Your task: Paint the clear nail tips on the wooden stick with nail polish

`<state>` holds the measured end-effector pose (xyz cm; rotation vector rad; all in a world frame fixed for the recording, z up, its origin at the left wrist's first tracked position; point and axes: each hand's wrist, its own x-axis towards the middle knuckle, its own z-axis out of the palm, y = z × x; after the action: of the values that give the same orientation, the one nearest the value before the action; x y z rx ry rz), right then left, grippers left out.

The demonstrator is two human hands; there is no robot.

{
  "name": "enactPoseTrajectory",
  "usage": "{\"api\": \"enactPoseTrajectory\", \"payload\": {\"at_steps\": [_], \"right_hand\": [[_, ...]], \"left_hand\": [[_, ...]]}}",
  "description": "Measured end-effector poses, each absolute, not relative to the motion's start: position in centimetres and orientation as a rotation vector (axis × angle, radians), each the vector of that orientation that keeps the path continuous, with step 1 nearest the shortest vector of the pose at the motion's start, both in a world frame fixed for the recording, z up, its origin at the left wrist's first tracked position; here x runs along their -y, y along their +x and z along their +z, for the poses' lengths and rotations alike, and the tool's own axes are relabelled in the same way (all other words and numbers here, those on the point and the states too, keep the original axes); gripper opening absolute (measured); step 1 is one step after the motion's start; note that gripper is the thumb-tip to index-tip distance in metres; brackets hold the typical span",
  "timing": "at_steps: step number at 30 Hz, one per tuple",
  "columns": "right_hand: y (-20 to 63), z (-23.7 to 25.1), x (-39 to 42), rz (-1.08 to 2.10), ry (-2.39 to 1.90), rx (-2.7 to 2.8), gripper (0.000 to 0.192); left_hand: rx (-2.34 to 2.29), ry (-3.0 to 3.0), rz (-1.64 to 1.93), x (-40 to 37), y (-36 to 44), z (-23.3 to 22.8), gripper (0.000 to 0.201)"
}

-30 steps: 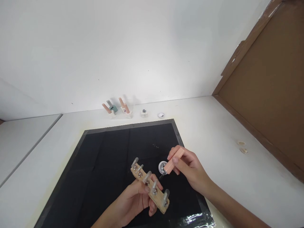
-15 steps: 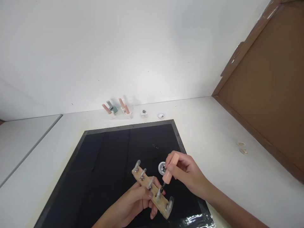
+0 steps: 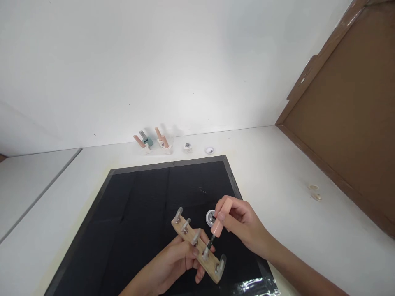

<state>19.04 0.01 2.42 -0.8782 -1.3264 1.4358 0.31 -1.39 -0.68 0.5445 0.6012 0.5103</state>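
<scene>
My left hand point(image 3: 177, 261) is closed around a wooden nail tip stand point(image 3: 200, 243), held tilted above the black mat. Several clear false nails point(image 3: 221, 264) stick up from it in a row. Between the thumb and fingers of my right hand point(image 3: 239, 220) is a nail polish brush with a peach cap point(image 3: 222, 217). Its dark bristles point(image 3: 210, 243) touch the second false nail from the near end. Partly hidden behind my right fingers, a small round white dish point(image 3: 210, 218) with dark bits lies on the mat.
Nail polish bottles with peach caps point(image 3: 166, 142) and a teal one point(image 3: 147, 141) stand at the back by the wall. An uncapped white bottle point(image 3: 187, 147) and a small white dish point(image 3: 209, 150) are right of them. A cardboard panel point(image 3: 345, 115) borders the right side.
The brush has shifted very slightly down and left along the same false nail, its dark bristles now more visible. The stand and my left hand have barely moved.
</scene>
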Motion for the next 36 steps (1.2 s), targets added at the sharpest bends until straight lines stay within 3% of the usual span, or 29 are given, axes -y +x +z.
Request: {"api": "enactPoseTrajectory", "payload": {"at_steps": [9,25,36], "right_hand": [[18.95,2.08,0.05,1.412,-0.916,1.218,0.031],[19.2,1.72,0.24,1.449,-0.772,1.399,0.016],[19.16,2.12,0.05,1.347,-0.95,1.316,0.03]], "left_hand": [[-0.585,0.587,0.506,1.52,-0.02,-0.87,0.016],[-0.622,0.587,0.481,1.06,0.36,-1.28,0.021],[-0.592,0.591,0.49,1.44,0.31,-1.13,0.017]]}}
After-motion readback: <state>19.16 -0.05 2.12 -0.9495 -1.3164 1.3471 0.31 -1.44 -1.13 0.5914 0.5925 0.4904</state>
